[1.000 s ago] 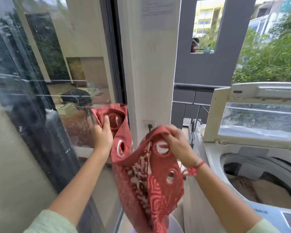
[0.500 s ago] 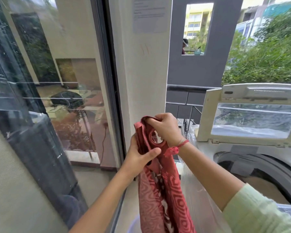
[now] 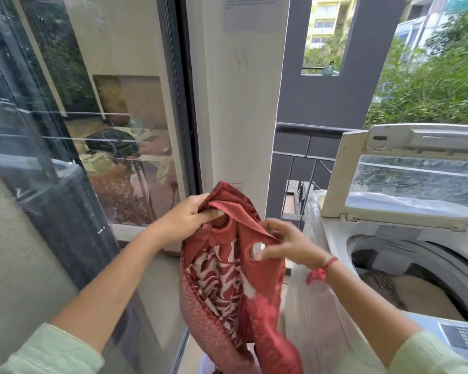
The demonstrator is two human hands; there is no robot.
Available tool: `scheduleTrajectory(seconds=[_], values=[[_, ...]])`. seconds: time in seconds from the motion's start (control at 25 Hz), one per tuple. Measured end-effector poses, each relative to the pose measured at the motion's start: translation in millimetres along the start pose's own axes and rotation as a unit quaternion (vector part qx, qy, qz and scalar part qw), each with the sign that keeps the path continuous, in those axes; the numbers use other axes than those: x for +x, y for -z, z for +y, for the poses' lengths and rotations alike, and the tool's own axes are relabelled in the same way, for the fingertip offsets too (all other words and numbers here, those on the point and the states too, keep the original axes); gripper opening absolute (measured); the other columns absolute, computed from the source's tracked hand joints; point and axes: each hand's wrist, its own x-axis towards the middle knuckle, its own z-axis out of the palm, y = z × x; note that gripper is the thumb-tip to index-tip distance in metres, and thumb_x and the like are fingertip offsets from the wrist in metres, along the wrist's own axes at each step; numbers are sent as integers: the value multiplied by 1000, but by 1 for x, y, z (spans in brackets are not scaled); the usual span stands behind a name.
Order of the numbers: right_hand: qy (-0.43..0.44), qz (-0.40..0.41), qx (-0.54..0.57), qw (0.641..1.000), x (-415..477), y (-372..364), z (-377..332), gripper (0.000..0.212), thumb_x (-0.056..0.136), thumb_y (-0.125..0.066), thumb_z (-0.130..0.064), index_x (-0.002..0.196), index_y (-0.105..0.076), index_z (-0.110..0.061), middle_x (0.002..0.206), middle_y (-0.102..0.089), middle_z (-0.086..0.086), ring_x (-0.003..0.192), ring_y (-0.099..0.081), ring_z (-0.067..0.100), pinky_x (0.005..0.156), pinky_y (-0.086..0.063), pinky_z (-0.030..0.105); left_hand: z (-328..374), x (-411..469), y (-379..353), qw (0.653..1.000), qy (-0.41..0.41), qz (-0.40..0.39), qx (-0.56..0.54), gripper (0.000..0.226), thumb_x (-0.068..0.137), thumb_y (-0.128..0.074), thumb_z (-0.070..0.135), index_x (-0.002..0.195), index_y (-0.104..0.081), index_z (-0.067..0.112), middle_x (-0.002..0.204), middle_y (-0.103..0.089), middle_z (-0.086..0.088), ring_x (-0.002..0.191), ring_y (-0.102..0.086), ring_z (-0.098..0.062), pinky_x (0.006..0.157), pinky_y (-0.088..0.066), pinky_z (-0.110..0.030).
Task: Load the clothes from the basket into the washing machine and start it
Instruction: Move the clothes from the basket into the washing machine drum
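A red patterned curtain [image 3: 227, 287] with round eyelet holes hangs in front of me. My left hand [image 3: 185, 220] grips its bunched top edge. My right hand [image 3: 287, 244] pinches the cloth lower down beside an eyelet. The curtain's lower end trails down into the pale basket [image 3: 204, 367], of which only a bit of rim shows at the bottom edge. To the right stands the white top-load washing machine [image 3: 333, 238] with its lid [image 3: 416, 182] raised. Some cloth [image 3: 416, 295] lies inside its drum.
A glass sliding door [image 3: 97, 130] fills the left side, with a white pillar [image 3: 238, 117] next to it. A dark railing [image 3: 305, 147] runs behind the machine. Clear plastic sheeting [image 3: 314, 319] covers the machine's left side. The control panel [image 3: 465, 341] is at the bottom right.
The hands came together with the curtain bunched, then parted: the left hand took the top fold and the right hand slid down to an eyelet. The view shifted slightly left.
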Motion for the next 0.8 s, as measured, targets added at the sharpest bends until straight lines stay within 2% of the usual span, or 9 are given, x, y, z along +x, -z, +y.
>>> scheduleTrajectory(seconds=[0.08, 0.12, 0.2, 0.28, 0.36, 0.44, 0.56, 0.68, 0.8], values=[[-20, 5, -35, 999, -11, -26, 30, 68, 54, -90, -28, 109, -50, -34, 105, -56, -8, 91, -59, 7, 81, -50, 22, 5, -3, 7, 994, 15, 66, -84, 21, 85, -62, 37, 103, -65, 27, 97, -71, 14, 99, -63, -9, 91, -49, -26], [-51, -2, 25, 998, -16, -41, 43, 70, 57, -89, -14, 113, -50, -28, 107, -59, -8, 92, -60, 3, 82, -50, 22, 7, -4, 12, 987, 21, 89, -134, 24, 81, -64, 42, 99, -67, 27, 94, -72, 14, 97, -64, -10, 88, -52, -26], [-131, -38, 130, 982, -25, -67, 65, 54, 66, -82, -1, 112, -58, -14, 101, -70, -5, 89, -65, 6, 82, -51, 27, 10, -6, 23, 978, 21, 111, -175, 28, 77, -65, 47, 95, -68, 25, 90, -72, 12, 89, -66, -7, 82, -54, -24], [-230, -43, 204, 951, -31, -86, 80, 44, 69, -83, -19, 107, -65, -8, 93, -75, -2, 84, -69, 14, 78, -54, 29, 17, -8, 29, 978, 22, 126, -167, 20, 82, -56, 33, 97, -64, 23, 87, -72, 13, 85, -66, -3, 80, -54, -23], [-294, 3, 277, 915, -30, -91, 81, 64, 64, -82, -44, 109, -65, -3, 95, -74, 10, 81, -70, 23, 75, -57, 35, 19, -8, 32, 972, 36, 187, -136, 14, 88, -52, 29, 97, -62, 25, 89, -70, 12, 86, -65, -5, 83, -52, -24], [-325, 43, 348, 878, -20, -77, 57, 49, 85, -60, -47, 106, -65, -2, 87, -73, 13, 69, -70, 24, 63, -59, 36, 2, -6, 37, 947, 95, 296, -80, 13, 94, -50, 33, 93, -61, 24, 92, -68, 6, 88, -64, -12, 87, -50, -32], [-260, 85, 402, 874, 6, -28, -5, 40, 98, -40, -39, 91, -65, -8, 64, -70, 6, 50, -64, 15, 49, -53, 26, -22, -9, 30, 897, 216, 384, -15, 35, 94, -47, 46, 88, -57, 12, 86, -66, -10, 82, -62, -26, 81, -49, -41], [-155, 100, 360, 915, 29, -6, -64, 39, 99, -41, -33, 89, -68, -7, 76, -73, 7, 65, -69, 17, 65, -56, 29, -11, -3, -17, 907, 226, 352, -44, 41, 96, -44, 44, 69, -48, 13, 59, -52, -1, 56, -51, -14, 56, -37, -30], [-150, 120, 339, 921, 41, -10, -90, 42, 97, -43, -40, 87, -70, -9, 84, -72, 12, 65, -67, 21, 64, -56, 35, 3, 7, -64, 934, 155, 305, -103, 43, 92, -41, 57, 97, -59, 17, 86, -65, 5, 84, -61, -9, 75, -42, -23]])
